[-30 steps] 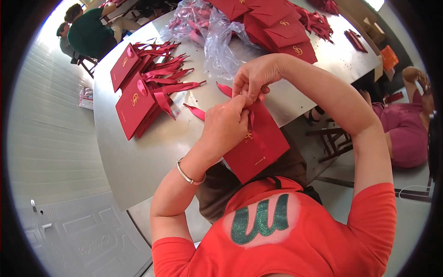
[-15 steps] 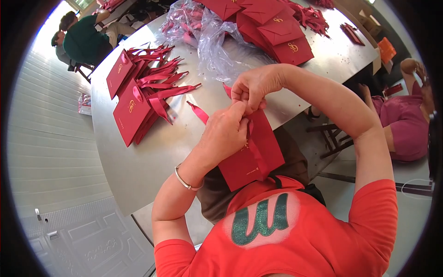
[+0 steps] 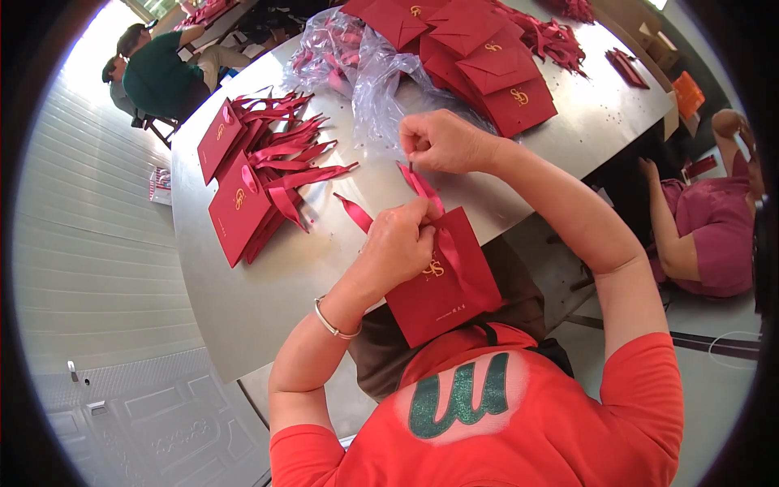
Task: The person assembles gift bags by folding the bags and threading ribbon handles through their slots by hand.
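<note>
A red paper gift bag [image 3: 438, 304] with gold print leans between my lap and the table edge. My left hand [image 3: 398, 247] is closed on its top edge, where a red ribbon [image 3: 423, 185] comes out. One ribbon end lies left of that hand, and a length of ribbon hangs down the bag's front. Beyond the bag's top, my right hand [image 3: 446, 144] is raised in a pinch. A small dark tip shows under its fingers, close to the ribbon's end; I cannot make out what it is.
Ribboned red bags [image 3: 243, 203] lie in two stacks on the left of the metal table [image 3: 324, 308]. Clear plastic wrapping [image 3: 385, 97] and a heap of red bags [image 3: 511, 89] cover the far side. Other people sit at far left and at right.
My right hand has drawn away from my left hand, up toward the plastic, leaving more ribbon in view. The left hand stays on the bag's top edge.
</note>
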A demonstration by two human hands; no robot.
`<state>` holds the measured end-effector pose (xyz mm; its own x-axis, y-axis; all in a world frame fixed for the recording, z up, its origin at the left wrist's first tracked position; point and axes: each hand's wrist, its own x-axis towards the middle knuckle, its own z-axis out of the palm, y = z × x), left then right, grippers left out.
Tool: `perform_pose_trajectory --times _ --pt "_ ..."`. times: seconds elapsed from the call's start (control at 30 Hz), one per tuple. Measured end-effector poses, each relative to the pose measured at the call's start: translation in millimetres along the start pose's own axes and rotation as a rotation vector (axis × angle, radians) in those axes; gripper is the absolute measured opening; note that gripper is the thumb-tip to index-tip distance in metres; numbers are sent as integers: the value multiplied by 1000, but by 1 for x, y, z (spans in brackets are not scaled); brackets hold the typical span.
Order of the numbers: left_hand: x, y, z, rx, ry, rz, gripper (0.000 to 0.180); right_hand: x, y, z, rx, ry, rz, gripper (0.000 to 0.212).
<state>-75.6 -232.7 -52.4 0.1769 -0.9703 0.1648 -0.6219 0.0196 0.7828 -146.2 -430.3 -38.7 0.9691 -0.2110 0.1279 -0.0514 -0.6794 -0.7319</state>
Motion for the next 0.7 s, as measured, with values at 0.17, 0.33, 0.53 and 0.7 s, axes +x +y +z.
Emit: perform_pose_trajectory --times 0.17,0.33,0.53,0.7 --pt "1 0 -3 -37 -22 -50 16 6 10 12 18 100 -28 10" --pt "-1 2 1 -69 -64 -39 15 6 17 14 117 183 48 13" --pt "-1 5 -2 -90 -70 -73 14 -9 8 9 42 346 -2 13" --pt "-1 4 -3 -49 -82 -58 14 -26 -13 12 -139 146 328 25"
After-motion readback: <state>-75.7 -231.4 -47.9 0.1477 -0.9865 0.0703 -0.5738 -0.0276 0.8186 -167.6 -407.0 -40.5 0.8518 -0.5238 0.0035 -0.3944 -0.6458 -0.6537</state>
